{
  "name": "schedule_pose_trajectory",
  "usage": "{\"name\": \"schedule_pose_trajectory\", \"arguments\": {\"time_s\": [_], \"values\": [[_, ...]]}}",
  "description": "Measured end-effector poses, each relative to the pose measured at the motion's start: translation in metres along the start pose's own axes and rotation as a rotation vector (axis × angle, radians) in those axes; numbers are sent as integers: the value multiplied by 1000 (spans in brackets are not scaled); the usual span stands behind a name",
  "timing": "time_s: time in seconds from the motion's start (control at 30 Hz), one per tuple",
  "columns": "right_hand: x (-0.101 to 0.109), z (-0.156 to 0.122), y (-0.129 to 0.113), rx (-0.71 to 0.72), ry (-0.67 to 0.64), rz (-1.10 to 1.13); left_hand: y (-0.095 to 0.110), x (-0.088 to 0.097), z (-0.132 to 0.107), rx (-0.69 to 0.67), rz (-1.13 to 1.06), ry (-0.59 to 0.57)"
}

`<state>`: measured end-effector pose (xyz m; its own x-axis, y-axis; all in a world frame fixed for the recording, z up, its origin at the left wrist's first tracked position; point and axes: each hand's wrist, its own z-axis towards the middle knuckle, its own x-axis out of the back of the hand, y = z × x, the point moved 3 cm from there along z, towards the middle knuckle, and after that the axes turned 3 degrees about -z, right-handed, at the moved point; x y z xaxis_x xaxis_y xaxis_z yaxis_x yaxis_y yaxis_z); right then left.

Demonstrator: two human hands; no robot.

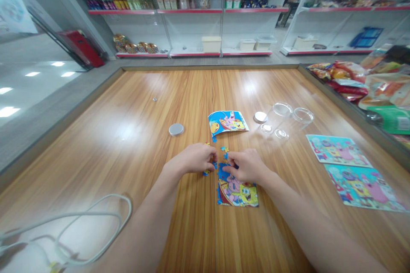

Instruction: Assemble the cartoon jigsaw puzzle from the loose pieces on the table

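A partly assembled cartoon jigsaw (237,192) lies on the wooden table (128,136) in front of me. My left hand (195,158) is curled at the puzzle's upper left corner, fingers pinched on a small blue piece. My right hand (245,165) rests on the puzzle's top edge, fingers bent and pressing on pieces there. A few loose blue pieces (224,149) lie between and just beyond my hands. Farther back a curled picture card (228,122) shows the same cartoon scene.
Two clear jars (282,113) and a silver lid (260,117) stand beyond the card; another silver lid (176,129) lies to the left. Two finished cartoon puzzles (338,150) lie at right beside snack bags (349,81). A white cable (96,222) loops at front left. Shop shelves stand behind.
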<state>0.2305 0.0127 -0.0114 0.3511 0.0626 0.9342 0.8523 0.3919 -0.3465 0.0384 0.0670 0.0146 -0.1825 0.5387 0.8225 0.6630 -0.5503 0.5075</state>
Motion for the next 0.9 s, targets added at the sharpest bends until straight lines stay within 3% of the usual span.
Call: {"name": "schedule_pose_trajectory", "arguments": {"time_s": [0.4, 0.7, 0.8, 0.9], "values": [[1, 0, -1, -4, -3, -2, 2, -3, 1, 23, 35, -7], [0, 0, 1, 11, 24, 8, -13, 13, -2, 253, 119, 230], [0, 0, -1, 54, 72, 50, -20, 18, -6, 298, 136, 262], [3, -2, -3, 116, 245, 234, -22, 21, -9, 310, 135, 261]]}}
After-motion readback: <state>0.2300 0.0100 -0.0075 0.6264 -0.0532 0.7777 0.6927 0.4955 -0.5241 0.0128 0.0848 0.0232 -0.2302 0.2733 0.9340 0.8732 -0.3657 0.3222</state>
